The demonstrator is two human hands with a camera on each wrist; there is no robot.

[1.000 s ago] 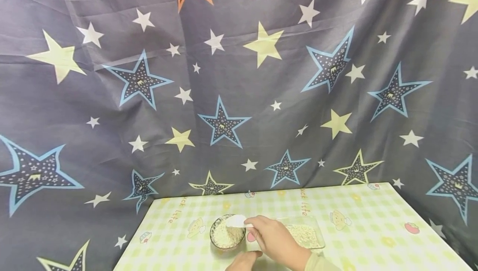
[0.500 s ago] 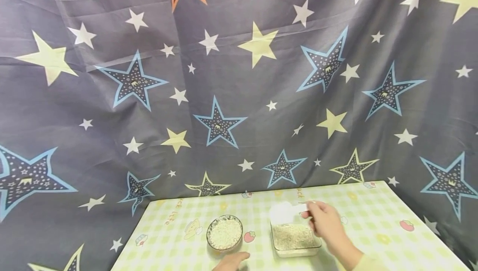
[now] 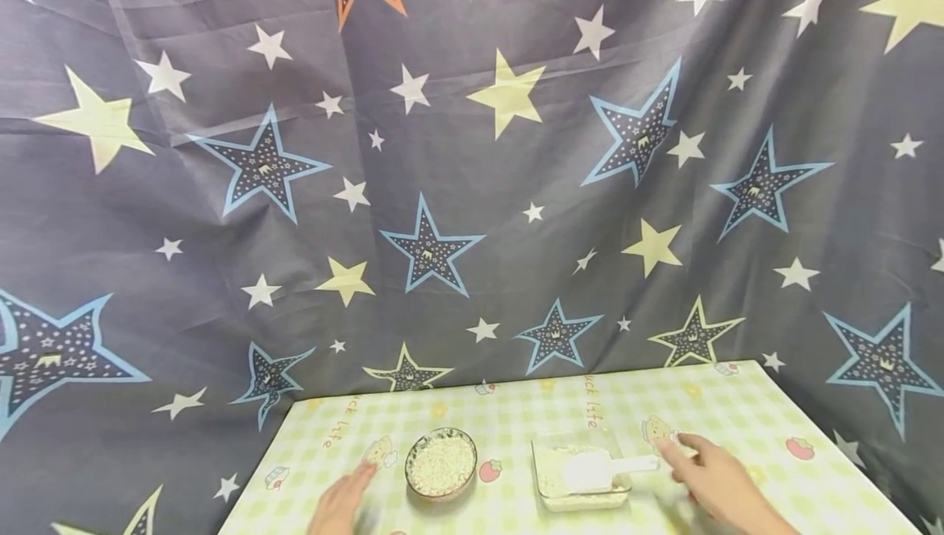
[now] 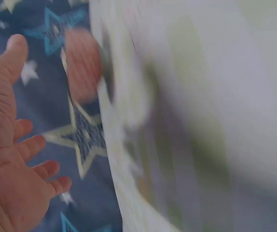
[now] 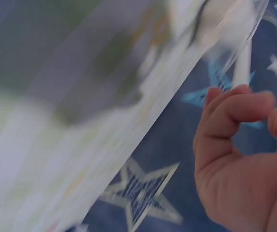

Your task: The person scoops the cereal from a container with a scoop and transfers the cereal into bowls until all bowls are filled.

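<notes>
A white scoop [image 3: 587, 471] lies in a clear rectangular container [image 3: 583, 504] of pale flakes, its handle sticking out over the right rim. Just right of that handle is my right hand [image 3: 711, 473], apart from it, with loosely bent fingers holding nothing. The right wrist view shows the hand [image 5: 244, 164] with thumb and forefinger close together and the white handle [image 5: 243, 65] beyond. My left hand [image 3: 342, 498] is over the table left of a round glass bowl [image 3: 437, 497] filled with pale flakes [image 3: 443, 463]. In the left wrist view that hand [image 4: 13, 154] has its fingers spread, holding nothing.
A green-and-white checked cloth [image 3: 693, 412] with cartoon prints covers the table. Behind it hangs a dark curtain [image 3: 457, 150] with stars. A printed strawberry [image 3: 490, 470] shows on the cloth between bowl and container. Both wrist views are partly blurred.
My right hand has carried the scoop from above the bowl to the container, let it go there and drawn back right. My left hand has moved from below the bowl to its left.
</notes>
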